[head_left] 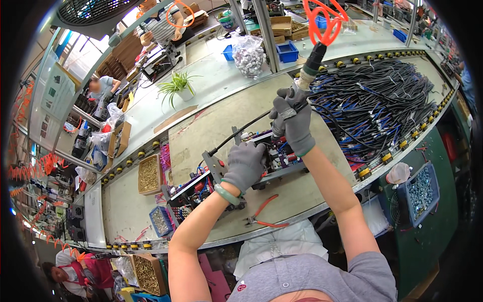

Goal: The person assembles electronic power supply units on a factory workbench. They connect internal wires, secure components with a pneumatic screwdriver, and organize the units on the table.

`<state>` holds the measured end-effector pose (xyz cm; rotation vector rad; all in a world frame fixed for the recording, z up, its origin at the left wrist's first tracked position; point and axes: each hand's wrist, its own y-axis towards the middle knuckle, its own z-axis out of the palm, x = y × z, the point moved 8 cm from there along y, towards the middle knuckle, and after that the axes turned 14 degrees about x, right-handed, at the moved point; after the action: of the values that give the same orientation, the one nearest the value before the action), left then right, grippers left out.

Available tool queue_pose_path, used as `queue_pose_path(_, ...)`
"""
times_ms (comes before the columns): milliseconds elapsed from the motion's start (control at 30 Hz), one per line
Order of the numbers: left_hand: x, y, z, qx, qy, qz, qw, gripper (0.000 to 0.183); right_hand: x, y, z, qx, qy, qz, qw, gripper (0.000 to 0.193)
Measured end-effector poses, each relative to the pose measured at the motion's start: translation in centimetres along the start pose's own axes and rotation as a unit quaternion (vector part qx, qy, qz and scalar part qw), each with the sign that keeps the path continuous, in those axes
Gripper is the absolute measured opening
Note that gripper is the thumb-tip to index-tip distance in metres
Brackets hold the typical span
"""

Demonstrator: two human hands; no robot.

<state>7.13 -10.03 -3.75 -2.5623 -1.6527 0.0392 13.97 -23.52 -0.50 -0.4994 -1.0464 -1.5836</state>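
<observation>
My right hand point(294, 121), in a grey glove, is closed around the lower part of an air screwdriver point(313, 63) that hangs from an orange coiled hose. A black cable point(246, 127) passes at its fingers, running down left to a grey metal bracket point(215, 166). My left hand point(245, 163), also gloved, rests on an open metal chassis point(274, 173) with circuit parts and wires inside. Its fingers are bent over the chassis; what they hold, if anything, is hidden. Pliers with orange handles point(266, 211) lie on the bench just in front of the chassis.
A large heap of black cables point(372, 105) lies to the right. Boxes of small brass parts point(149, 173) and screws point(161, 221) stand left. A blue bin point(421, 194) sits at the lower right. Across the bench are a potted plant point(185, 93) and co-workers.
</observation>
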Motion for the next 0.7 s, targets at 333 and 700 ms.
queue_pose_path(333, 0.7, 0.1, 0.8, -0.012, -0.037, -0.029, 0.999, 0.023, -0.1, 0.5, 4.2, 0.095, -0.143, -0.028, 0.985, 0.030)
queue_pose_path(700, 0.8, -0.1, 0.5, -0.077, -0.108, -0.049, 0.990, 0.021, 0.5, -1.9, 4.6, 0.137, -0.208, -0.105, 0.963, 0.036)
